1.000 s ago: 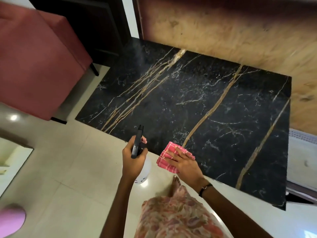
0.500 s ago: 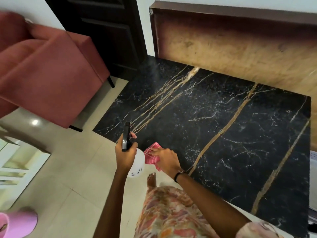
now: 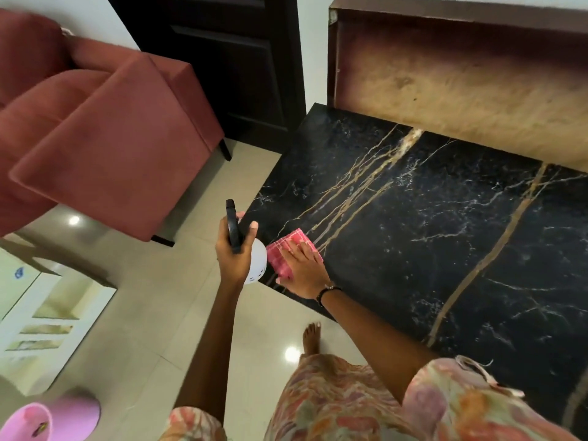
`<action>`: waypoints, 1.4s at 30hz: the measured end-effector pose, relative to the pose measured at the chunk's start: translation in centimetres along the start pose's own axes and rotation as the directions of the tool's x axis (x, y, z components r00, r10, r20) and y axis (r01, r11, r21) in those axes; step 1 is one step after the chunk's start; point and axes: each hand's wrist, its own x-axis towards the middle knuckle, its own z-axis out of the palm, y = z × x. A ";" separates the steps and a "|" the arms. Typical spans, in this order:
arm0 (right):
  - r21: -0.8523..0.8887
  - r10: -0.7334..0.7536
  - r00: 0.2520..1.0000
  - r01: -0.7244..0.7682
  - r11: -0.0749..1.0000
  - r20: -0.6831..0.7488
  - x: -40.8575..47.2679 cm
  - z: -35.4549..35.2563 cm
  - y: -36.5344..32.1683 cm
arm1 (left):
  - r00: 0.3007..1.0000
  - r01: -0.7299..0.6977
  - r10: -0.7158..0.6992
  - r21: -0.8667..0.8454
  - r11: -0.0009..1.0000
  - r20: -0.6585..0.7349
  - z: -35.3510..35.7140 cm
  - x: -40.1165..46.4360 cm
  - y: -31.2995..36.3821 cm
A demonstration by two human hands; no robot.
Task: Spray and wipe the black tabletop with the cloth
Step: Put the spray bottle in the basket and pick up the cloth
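The black tabletop (image 3: 429,237) is marble-patterned with gold and white veins and fills the right half of the view. A pink checked cloth (image 3: 286,249) lies on its near left corner. My right hand (image 3: 304,272) lies flat on the cloth, fingers spread, pressing it to the surface. My left hand (image 3: 234,253) holds a spray bottle (image 3: 257,261) with a white body and a black trigger head, upright, just off the table's left edge and close beside the cloth.
A red upholstered armchair (image 3: 101,148) stands to the left on the pale tiled floor (image 3: 152,313). A dark door (image 3: 229,58) is behind it. A wooden panel (image 3: 461,81) backs the table. A pink object (image 3: 47,418) sits bottom left. My bare foot (image 3: 311,338) is near the table's edge.
My right hand has slid the cloth leftward along the near edge toward the table's left corner. My left hand with the bottle stays beside it. The view has shifted left.
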 end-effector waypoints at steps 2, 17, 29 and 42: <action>-0.122 0.010 0.995 0.002 0.992 0.096 -0.2 1.3 0.2 | 1.000 0.002 -0.002 0.008 1.000 0.026 -0.2 1.2 -0.4; 0.686 0.075 0.987 0.045 0.727 -0.144 0.2 -4.2 -2.0 | 0.950 0.024 -0.012 -0.033 0.999 0.313 3.0 3.0 1.4; 0.653 0.421 0.708 0.076 0.754 -0.567 -15.7 -8.7 5.8 | 0.831 -0.152 0.206 -0.146 0.978 0.516 14.0 -11.0 9.7; 0.711 0.716 0.315 -0.153 0.687 -0.624 -38.0 -11.5 16.3 | 0.657 -0.253 0.336 -0.222 0.942 0.675 29.4 -30.3 17.0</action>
